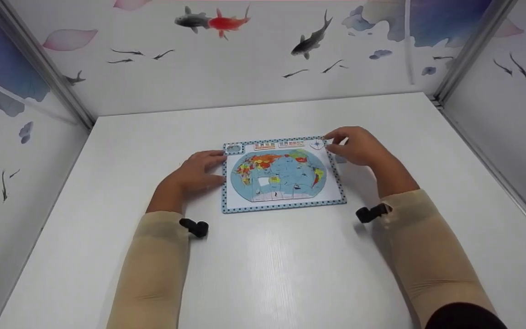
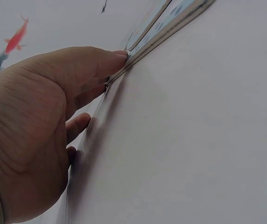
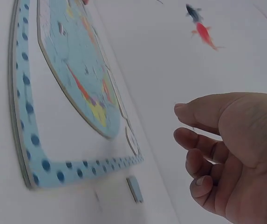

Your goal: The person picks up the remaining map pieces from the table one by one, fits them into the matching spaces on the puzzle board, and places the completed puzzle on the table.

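A world-map jigsaw puzzle in a blue dotted frame lies flat on the white table. One white gap shows in the lower left of its map. My left hand rests at the frame's left edge, thumb and fingertips touching it; the left wrist view shows the thumb on the rim. Above the upper right corner is my right hand, apart from the board in the right wrist view, its fingers loosely bent and holding nothing. A small loose puzzle piece lies just outside the frame, partly below that hand.
White panels painted with fish stand behind the table and along both sides. The white table extends around the puzzle. A black strap with a clip is on the left sleeve, and another clip on the right.
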Demonstrator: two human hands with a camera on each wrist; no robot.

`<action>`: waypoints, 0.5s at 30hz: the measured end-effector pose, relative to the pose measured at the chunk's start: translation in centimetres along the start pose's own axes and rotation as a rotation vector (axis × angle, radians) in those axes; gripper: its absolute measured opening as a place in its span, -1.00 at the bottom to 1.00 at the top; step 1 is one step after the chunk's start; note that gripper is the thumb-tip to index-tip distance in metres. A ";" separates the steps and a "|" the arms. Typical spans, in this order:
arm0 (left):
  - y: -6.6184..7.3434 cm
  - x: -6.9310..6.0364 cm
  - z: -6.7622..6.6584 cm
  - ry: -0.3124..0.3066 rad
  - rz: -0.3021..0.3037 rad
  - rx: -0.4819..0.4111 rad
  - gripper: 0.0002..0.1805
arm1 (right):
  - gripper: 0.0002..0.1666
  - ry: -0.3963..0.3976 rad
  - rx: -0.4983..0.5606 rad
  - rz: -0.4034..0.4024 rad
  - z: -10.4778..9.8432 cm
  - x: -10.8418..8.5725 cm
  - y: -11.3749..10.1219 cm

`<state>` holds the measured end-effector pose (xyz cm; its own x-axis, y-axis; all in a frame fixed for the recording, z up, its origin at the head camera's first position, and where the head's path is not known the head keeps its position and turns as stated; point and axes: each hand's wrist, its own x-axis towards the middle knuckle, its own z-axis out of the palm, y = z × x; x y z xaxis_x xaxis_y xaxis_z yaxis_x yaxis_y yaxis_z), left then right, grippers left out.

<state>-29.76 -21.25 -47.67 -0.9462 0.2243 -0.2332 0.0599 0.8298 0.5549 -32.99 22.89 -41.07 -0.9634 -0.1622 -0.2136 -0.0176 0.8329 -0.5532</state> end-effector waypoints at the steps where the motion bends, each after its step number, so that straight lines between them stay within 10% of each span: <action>1: 0.0 0.1 0.0 0.001 0.002 0.003 -0.19 | -0.47 0.006 0.004 0.010 -0.4 -0.1 0.6; 15: -0.1 0.1 -0.2 -0.004 0.040 0.050 -0.18 | -0.40 -0.049 0.016 0.081 -0.6 0.8 4.1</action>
<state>-29.95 -21.44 -47.60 -0.9415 0.2597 -0.2149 0.1135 0.8446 0.5233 -34.04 26.50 -43.02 -0.9473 -0.1209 -0.2966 0.0641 0.8357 -0.5455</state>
